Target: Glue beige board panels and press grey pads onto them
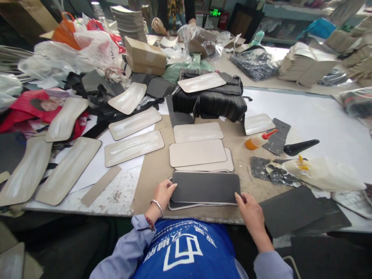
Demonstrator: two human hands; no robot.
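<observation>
A dark grey rectangular panel (205, 187) with rounded corners lies in front of me, over others like it at the table's near edge. My left hand (163, 196) pinches its left end between thumb and fingers. At the right end, my right hand (250, 211) is closed on the panel's edge. Just beyond lie beige panels, a plain one (197, 153) overlapping others and another (198, 132) behind it. Several beige panels with whitish smears, such as this one (134, 148), are spread to the left.
A bundle of black pieces (209, 99) stands at the back with a smeared panel (201, 82) on top. To the right are an orange glue bottle (255, 142), a black tapered tool (301, 147) and a whitish bag (319, 172). A cardboard box (145, 57) and plastic bags are farther back, near another person.
</observation>
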